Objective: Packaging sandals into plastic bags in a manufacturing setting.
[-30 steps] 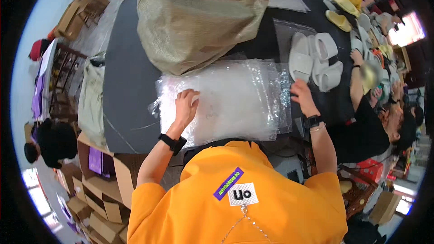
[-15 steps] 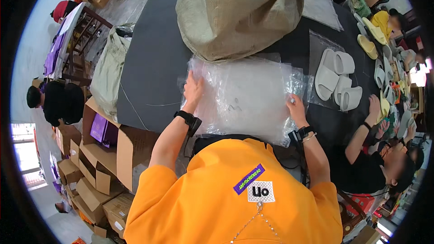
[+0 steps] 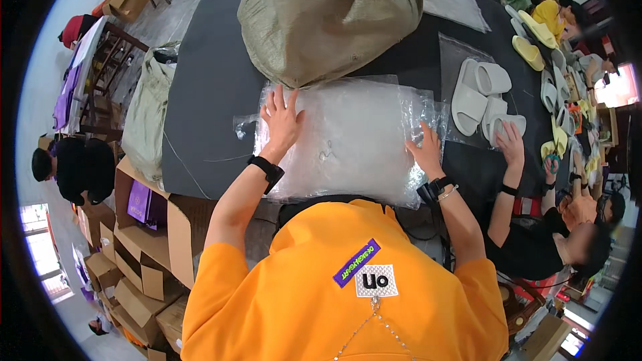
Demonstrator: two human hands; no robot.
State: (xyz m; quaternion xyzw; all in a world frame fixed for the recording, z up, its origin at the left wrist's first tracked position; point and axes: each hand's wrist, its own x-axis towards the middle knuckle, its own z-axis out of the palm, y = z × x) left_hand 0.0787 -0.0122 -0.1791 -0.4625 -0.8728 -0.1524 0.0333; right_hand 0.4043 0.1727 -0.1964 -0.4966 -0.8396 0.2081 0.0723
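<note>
A stack of clear plastic bags (image 3: 361, 140) lies flat on the dark table in front of me, its sides crinkled and shiny. My left hand (image 3: 282, 122) rests on the left part of the stack, fingers spread and palm down. Over the right part is my right hand (image 3: 426, 150), with its fingers apart and nothing held. Whether the right fingertips press on the plastic is hard to tell. Just beyond the stack stands a large khaki woven sack (image 3: 328, 20).
Two light grey slides (image 3: 468, 97) lie on a clear bag to the right, where a co-worker's hand (image 3: 511, 144) touches one. More plastic sheets (image 3: 451, 0) lie behind. Yellow slides (image 3: 528, 53) line the far right. Open cardboard boxes (image 3: 187, 234) and a pale sack (image 3: 148, 113) stand at left.
My left hand has shifted from the stack's left edge onto its top, fingers spreading. My right hand's fingers have opened from the right edge. The co-worker's hand has reached a grey slide.
</note>
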